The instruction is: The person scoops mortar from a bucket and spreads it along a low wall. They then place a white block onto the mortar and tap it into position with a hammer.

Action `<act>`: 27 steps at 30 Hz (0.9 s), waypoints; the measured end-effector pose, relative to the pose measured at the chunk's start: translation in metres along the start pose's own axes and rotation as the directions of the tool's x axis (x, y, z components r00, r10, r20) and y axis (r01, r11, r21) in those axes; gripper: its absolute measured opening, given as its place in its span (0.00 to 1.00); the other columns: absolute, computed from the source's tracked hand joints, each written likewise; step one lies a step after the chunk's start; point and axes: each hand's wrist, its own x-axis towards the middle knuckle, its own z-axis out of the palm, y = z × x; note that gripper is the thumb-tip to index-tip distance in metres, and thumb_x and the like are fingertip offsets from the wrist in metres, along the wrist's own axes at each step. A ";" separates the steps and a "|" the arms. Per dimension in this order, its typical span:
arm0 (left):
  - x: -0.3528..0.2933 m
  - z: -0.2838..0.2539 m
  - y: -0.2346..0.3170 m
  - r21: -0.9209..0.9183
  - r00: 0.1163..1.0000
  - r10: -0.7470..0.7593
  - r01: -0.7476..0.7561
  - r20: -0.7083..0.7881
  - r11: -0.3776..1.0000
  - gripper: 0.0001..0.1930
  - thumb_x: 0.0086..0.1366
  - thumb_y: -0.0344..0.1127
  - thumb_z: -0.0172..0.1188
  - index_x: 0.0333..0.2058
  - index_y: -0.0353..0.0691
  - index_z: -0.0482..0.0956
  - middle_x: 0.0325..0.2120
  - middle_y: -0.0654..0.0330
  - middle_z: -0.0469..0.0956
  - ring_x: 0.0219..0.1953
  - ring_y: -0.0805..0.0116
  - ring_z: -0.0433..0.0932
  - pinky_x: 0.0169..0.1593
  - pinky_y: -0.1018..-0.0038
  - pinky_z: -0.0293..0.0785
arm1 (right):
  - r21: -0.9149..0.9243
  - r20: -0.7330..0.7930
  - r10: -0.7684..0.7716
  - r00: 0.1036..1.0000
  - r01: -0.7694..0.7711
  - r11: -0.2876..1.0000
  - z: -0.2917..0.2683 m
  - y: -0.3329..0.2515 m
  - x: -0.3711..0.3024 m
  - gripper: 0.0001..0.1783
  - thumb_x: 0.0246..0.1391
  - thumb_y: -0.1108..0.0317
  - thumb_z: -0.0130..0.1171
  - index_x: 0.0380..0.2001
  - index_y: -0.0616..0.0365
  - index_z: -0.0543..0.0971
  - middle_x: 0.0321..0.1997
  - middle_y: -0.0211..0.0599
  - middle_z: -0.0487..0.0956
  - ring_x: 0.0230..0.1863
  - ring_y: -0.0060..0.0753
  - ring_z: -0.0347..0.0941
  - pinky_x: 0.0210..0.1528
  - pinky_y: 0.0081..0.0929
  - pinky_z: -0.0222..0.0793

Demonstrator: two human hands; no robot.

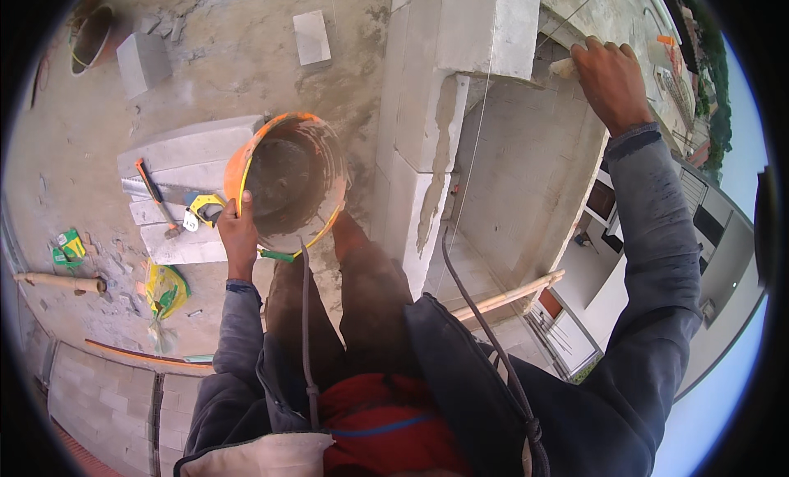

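Head view is showing my left hand gripping the rim of a round orange bucket, fingers curled over the edge; the bucket's inner wall is crusted with grey mortar. My right hand is reaching up to the top of a pale, rough block wall, fingers closed around a pale, mortar-smeared tool whose shape I cannot tell. Grey mortar is running down the wall's joint. Below on the dusty concrete floor, flat grey blocks are carrying an orange-handled hammer.
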 end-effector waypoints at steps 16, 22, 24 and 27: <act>-0.005 -0.018 -0.028 -0.061 0.998 -0.055 0.053 -0.033 0.997 0.28 0.79 0.53 0.61 0.25 0.37 0.69 0.21 0.72 0.61 0.27 0.80 0.57 0.28 0.72 0.56 | 0.377 0.609 0.045 0.791 -0.340 0.862 -0.108 0.010 -0.077 0.20 0.52 0.63 0.76 0.45 0.58 0.80 0.37 0.53 0.85 0.45 0.62 0.83 0.47 0.54 0.77; 0.000 -0.023 -0.045 -0.131 0.998 -0.066 0.064 -0.011 0.989 0.28 0.78 0.54 0.62 0.25 0.39 0.69 0.21 0.72 0.61 0.28 0.80 0.57 0.28 0.72 0.55 | 0.253 0.573 0.024 0.819 -0.205 0.945 -0.029 -0.065 -0.038 0.20 0.61 0.48 0.67 0.44 0.53 0.84 0.39 0.51 0.87 0.44 0.57 0.85 0.49 0.52 0.78; 0.000 -0.032 -0.049 -0.129 0.997 -0.081 0.079 -0.014 0.989 0.28 0.78 0.54 0.62 0.25 0.38 0.69 0.22 0.72 0.61 0.27 0.80 0.57 0.28 0.73 0.55 | 0.242 0.573 0.031 0.819 -0.205 0.948 -0.036 -0.057 -0.012 0.20 0.62 0.47 0.66 0.43 0.53 0.84 0.39 0.51 0.87 0.44 0.57 0.85 0.49 0.52 0.78; -0.004 -0.042 -0.059 -0.105 0.996 -0.083 0.080 -0.024 0.991 0.28 0.78 0.55 0.62 0.25 0.38 0.71 0.22 0.73 0.61 0.27 0.80 0.57 0.28 0.73 0.55 | 0.182 0.619 0.085 0.781 -0.248 0.951 -0.080 -0.037 -0.009 0.20 0.64 0.47 0.65 0.42 0.54 0.85 0.38 0.52 0.86 0.44 0.60 0.84 0.49 0.54 0.78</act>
